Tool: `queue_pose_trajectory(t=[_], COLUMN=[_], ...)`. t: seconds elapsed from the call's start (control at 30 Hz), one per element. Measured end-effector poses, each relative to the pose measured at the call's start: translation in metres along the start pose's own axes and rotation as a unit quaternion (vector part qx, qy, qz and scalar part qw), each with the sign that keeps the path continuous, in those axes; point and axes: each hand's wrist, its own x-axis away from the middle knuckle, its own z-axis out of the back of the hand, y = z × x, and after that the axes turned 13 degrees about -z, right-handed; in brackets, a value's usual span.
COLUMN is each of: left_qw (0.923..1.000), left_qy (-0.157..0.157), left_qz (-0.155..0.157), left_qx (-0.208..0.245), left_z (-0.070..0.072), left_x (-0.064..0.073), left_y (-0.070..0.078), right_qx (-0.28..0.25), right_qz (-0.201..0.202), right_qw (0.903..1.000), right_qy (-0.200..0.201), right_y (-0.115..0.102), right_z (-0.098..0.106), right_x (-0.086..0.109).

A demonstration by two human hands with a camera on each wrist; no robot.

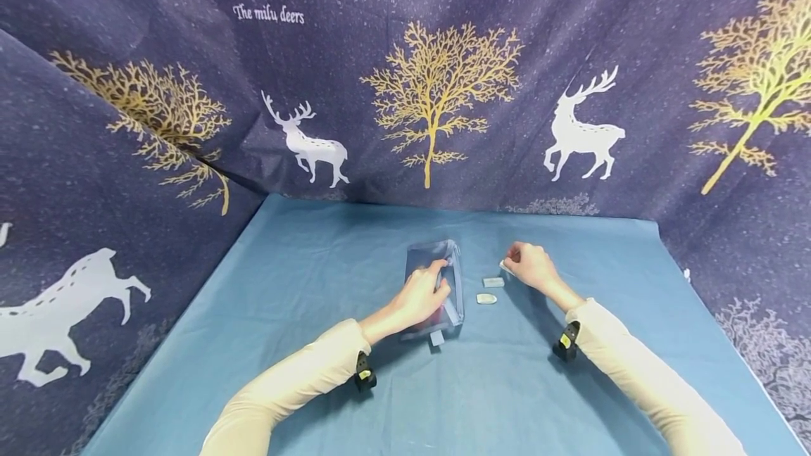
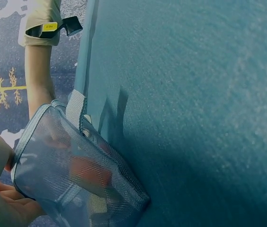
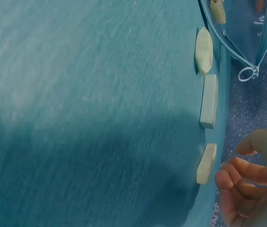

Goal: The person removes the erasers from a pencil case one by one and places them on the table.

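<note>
L hand [image 1: 423, 294] pinches mesh pouch [image 1: 419, 256], R hand [image 1: 531, 264] loosely curled nr white block [image 3: 206, 164].

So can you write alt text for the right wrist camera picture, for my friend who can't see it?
Three small pale blocks lie in a line on a blue cloth, and a person's right hand, fingers bent, is beside the lowest one. At the top right, part of an open, see-through pouch shows.
</note>
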Motion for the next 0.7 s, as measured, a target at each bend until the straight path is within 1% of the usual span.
queue_pose_trajectory(t=[0.17,0.3,0.5,0.6,0.7], left_qw=[1.0000,1.0000,1.0000,1.0000,1.0000], left_qy=[0.002,0.001,-0.001,0.003,0.001], left_qz=[0.001,0.003,0.002,0.002,0.002], left_qx=[-0.003,-0.005,0.004,0.000,0.001], left_z=[0.000,-0.001,-0.001,-0.002,-0.002], left_x=[0.001,0.001,0.001,0.000,0.000], left_y=[0.001,0.000,0.001,0.001,0.001], right_qx=[-0.006,-0.011,-0.036,-0.049,-0.058], right_qz=[0.001,0.019,0.041,0.048,0.056], right_qw=[1.0000,0.9997,0.9985,0.9977,0.9965], right_qy=[0.003,0.006,-0.004,-0.007,-0.022], right_y=[-0.005,-0.009,-0.015,-0.020,-0.026], right_z=[-0.002,-0.004,-0.008,-0.010,-0.010], right_x=[0.003,0.004,0.006,0.008,0.010])
